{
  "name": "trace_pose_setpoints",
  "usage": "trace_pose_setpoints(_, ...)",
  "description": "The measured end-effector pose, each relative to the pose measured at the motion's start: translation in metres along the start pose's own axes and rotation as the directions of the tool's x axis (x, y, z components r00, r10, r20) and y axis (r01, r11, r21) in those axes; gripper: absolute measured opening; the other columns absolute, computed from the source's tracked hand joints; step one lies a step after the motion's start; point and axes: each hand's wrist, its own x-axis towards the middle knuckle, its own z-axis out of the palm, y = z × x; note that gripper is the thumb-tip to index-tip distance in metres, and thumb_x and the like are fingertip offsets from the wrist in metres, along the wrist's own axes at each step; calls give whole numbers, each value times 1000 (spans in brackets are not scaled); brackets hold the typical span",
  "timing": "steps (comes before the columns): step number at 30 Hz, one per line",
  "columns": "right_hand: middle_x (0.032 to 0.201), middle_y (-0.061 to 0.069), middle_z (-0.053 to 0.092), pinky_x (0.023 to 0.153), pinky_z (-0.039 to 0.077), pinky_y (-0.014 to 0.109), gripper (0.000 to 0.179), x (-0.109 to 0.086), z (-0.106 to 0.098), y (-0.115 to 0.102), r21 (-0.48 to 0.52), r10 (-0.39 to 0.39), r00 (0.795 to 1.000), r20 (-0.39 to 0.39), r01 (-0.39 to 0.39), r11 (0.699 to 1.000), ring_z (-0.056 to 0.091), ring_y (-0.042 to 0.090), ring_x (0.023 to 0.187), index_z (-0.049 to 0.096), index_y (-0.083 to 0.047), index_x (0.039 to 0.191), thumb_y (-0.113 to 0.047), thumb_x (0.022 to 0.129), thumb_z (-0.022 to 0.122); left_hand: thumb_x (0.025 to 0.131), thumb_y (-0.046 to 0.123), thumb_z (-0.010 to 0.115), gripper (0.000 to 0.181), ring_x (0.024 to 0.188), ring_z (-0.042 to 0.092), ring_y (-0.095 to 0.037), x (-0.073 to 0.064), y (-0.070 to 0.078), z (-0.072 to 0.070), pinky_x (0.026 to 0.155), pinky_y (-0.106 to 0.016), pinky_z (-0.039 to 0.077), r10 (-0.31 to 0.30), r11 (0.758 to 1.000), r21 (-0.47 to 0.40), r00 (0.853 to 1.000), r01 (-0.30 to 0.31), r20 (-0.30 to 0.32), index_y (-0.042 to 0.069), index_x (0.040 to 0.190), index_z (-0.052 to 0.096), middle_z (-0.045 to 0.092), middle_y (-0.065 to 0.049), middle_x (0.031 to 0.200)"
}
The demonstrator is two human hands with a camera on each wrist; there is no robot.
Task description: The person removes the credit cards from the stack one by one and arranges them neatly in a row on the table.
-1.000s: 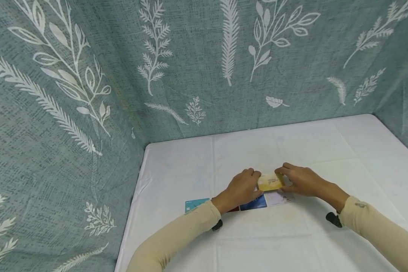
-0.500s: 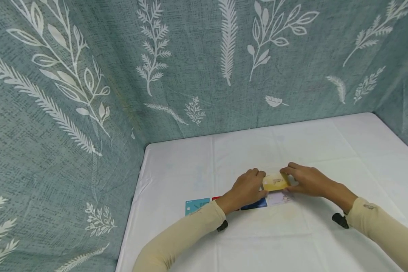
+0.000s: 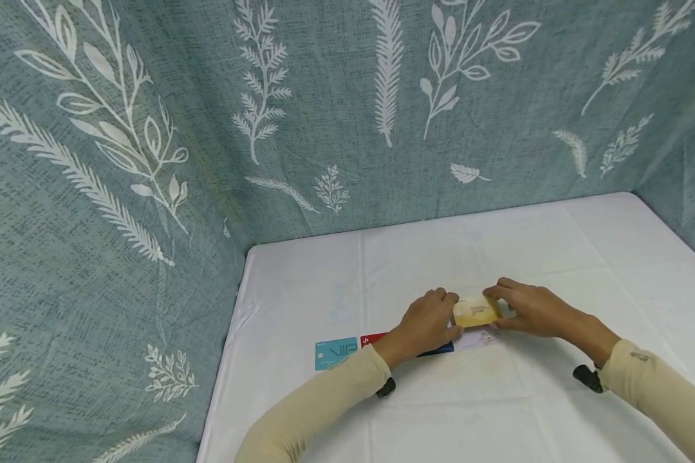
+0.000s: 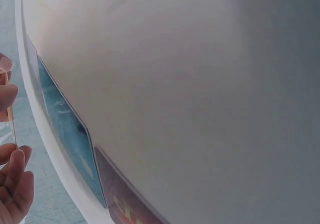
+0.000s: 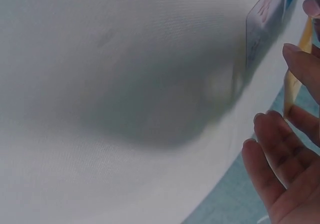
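Note:
A yellow bank card [image 3: 476, 312] is pinched between both hands, its face tilted toward the head camera. The left hand [image 3: 424, 323] grips its left end, and the right hand [image 3: 535, 310] holds its right end by thumb and fingertips. In the right wrist view the yellow card [image 5: 293, 86] shows almost edge-on, raised above the cloth. Just below it in the head view lies a pale lilac card [image 3: 476, 339]. A dark blue card [image 3: 438, 349] sits left of that, partly behind the left hand. A red card [image 3: 372, 337] is mostly covered by the left wrist.
A teal card [image 3: 331, 350] ends the row on the left, overlapped by the left sleeve. The white cloth-covered table [image 3: 440, 424] carries everything. Patterned green curtains [image 3: 336, 116] hang behind and to the left. Black wrist devices [image 3: 587, 378] sit under both wrists.
Both hands have shifted right together with the yellow card, which now stands over the pale lilac card. More of the red and teal cards shows behind the left arm.

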Motion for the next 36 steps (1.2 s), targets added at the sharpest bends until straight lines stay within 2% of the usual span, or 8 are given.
trace_pose_setpoints(5, 98, -3, 59, 60, 44, 21, 53, -3, -3, -1, -3, 2, 1000, 1, -2, 1000, 51, 6, 72, 67, -4, 122, -27, 78, 86, 92, 43, 71, 56, 104, 60, -11, 0, 4, 0, 88, -22, 53, -7, 1000, -15, 1000, 7, 10, 11, 136, 58, 64, -3, 122)
trace_pose_setpoints(11, 99, -4, 59, 59, 44, 22, 52, -8, -5, 1, -8, -5, 1000, 2, 5, 1000, 51, 4, 72, 66, -6, 122, -29, 79, 86, 91, 43, 73, 55, 101, 61, -11, 1, 7, 0, 84, -20, 53, 20, 1000, 14, 999, -19, -32, 10, 132, 59, 65, -3, 118)
trace_pose_setpoints(16, 100, -4, 59, 59, 45, 22, 52, -10, -5, 2, -2, -23, 1000, -3, 23, 1000, 53, 4, 72, 66, -6, 122, -28, 79, 86, 89, 42, 75, 55, 103, 61, -11, 1, 11, 1, 85, -20, 52, -3, 1000, 6, 1000, 4, -21, 10, 132, 60, 65, -2, 119)
trace_pose_setpoints(23, 101, -3, 60, 60, 47, 22, 53, -16, -8, 4, -11, 23, 1000, 17, -23, 1000, 59, 6, 77, 66, -5, 122, -26, 78, 86, 89, 42, 75, 55, 102, 60, -11, 4, 17, 3, 84, -19, 51, -8, 1000, -9, 1000, 8, -23, 11, 132, 60, 65, -1, 118)
trace_pose_setpoints(28, 100, -4, 60, 61, 47, 22, 52, -19, -9, 6, -7, 26, 999, 20, -26, 1000, 60, 6, 78, 66, -5, 122, -25, 78, 86, 89, 42, 75, 53, 99, 60, -10, 5, 20, 3, 81, -18, 50, -3, 1000, -10, 999, 3, -43, 11, 130, 61, 65, 0, 115)
trace_pose_setpoints(36, 100, -5, 61, 60, 47, 22, 51, -24, -11, 11, 1, 28, 999, 34, -28, 1000, 60, 5, 78, 66, -5, 122, -25, 78, 85, 89, 44, 75, 56, 101, 60, -9, 8, 27, 4, 82, -18, 50, -1, 1000, -10, 1000, 1, -26, 11, 132, 60, 65, 0, 117)
